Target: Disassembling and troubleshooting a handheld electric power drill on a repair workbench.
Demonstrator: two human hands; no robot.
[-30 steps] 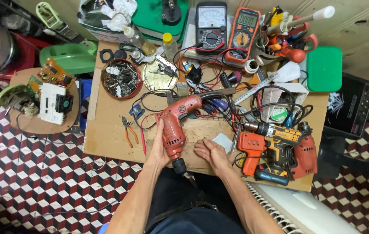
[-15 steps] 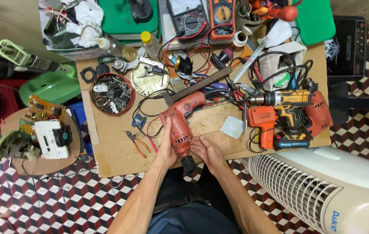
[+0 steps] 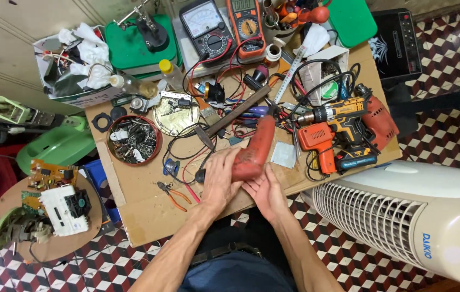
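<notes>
Red drill (image 3: 254, 148) now lifted and turned: half a second ago lying along the desk with its grip toward the body, now tilted up with the nose toward one o'clock, near the middle of the desk's (image 3: 143, 216) front edge. Clasped at the rear end by the left hand (image 3: 219, 181), fingers wrapped round the casing from eight o'clock. Supported from below at five o'clock by the right hand (image 3: 265, 192), palm up and fingers spread against the housing, not clenched. Judged as a shift from resting to handling, probably for a look at the underside.

Just at three o'clock, a small grey square pad (image 3: 284, 154). Farther that way, an orange and yellow cordless drill (image 3: 330, 132). At eleven o'clock, a hammer (image 3: 230, 116). At nine o'clock, orange-handled pliers (image 3: 173, 194) and a round tin of small parts (image 3: 132, 139).
</notes>
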